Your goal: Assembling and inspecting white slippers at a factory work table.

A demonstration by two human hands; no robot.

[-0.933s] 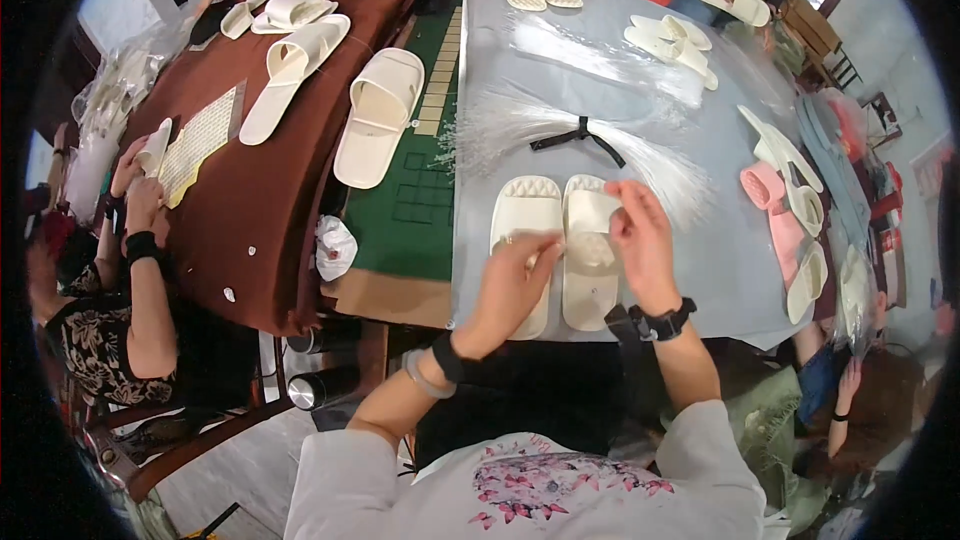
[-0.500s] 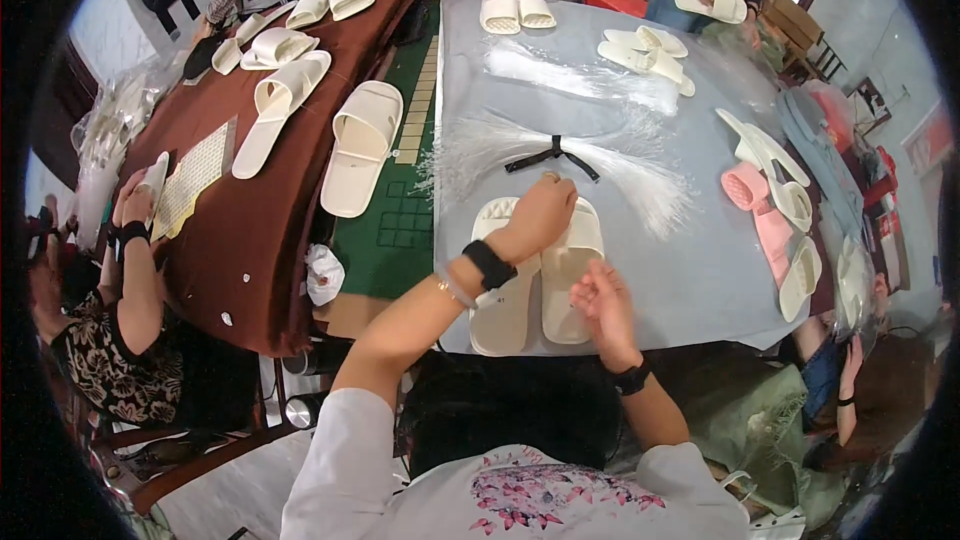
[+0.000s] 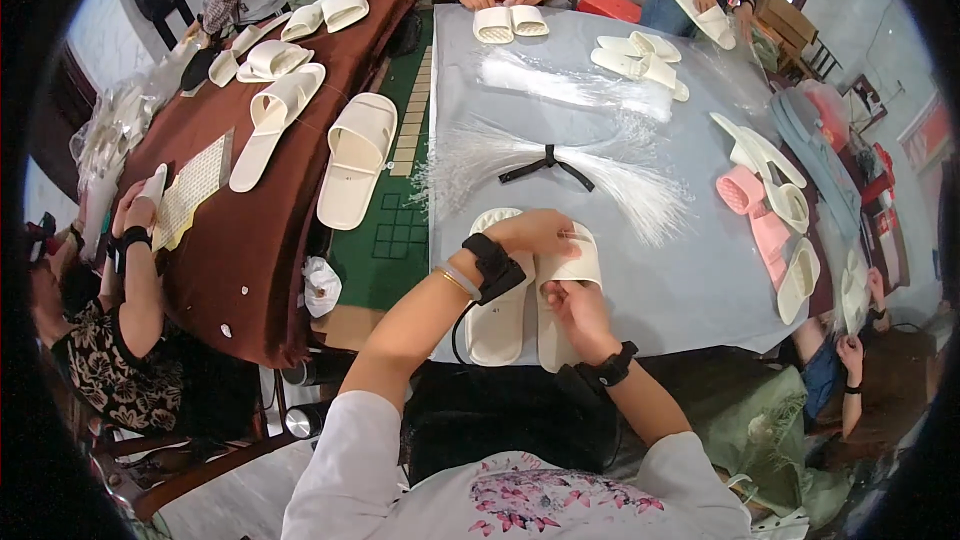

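A pair of cream slippers lies side by side at the table's near edge, the left slipper point(image 3: 495, 325) partly behind my left wrist. My left hand point(image 3: 535, 232) reaches over the strap of the right slipper point(image 3: 583, 258), fingertips closed together on its upper side. My right hand point(image 3: 582, 315) has its fingers curled at the strap's near opening, with the tips partly inside. Whatever is pinched in either hand is too small to make out. Just beyond lies a bundle of thin clear plastic strands point(image 3: 630, 180), tied with a black band point(image 3: 548, 162).
More clear strands point(image 3: 570, 83) lie farther back on the grey table cover point(image 3: 700, 290). Pink slippers point(image 3: 755, 210) and cream ones are at the right edge. Another cream slipper point(image 3: 357, 160) is left, beside a brown-covered table point(image 3: 260, 280). Several people sit or stand around, handling slippers.
My left hand has come down from near the strand bundle onto the right slipper's strap. My right hand has moved left and forward, its fingers now at the strap opening.
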